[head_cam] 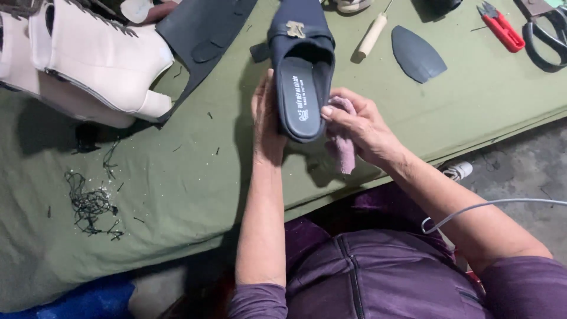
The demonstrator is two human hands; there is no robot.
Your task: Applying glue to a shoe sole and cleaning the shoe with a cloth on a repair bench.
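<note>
Over the green cloth table [177,177], the left hand [267,127], fingers hidden, grips a dark slipper [302,71]; the right hand [360,127] pinches a fuzzy pink rag [342,147].

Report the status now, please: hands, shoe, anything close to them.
Left hand grips dark slip-on shoe at heel. Right hand presses pink cloth on its side. Awl and sole piece lie beyond, apart.

Dark navy slip-on leather shoe [301,59] with a gold metal buckle [295,28], grey insole; dusty pink cloth rag [342,142]; olive green fabric-covered counter [177,171]; cream leather boot uppers [94,59]; red plastic thread snips [501,26]
</note>
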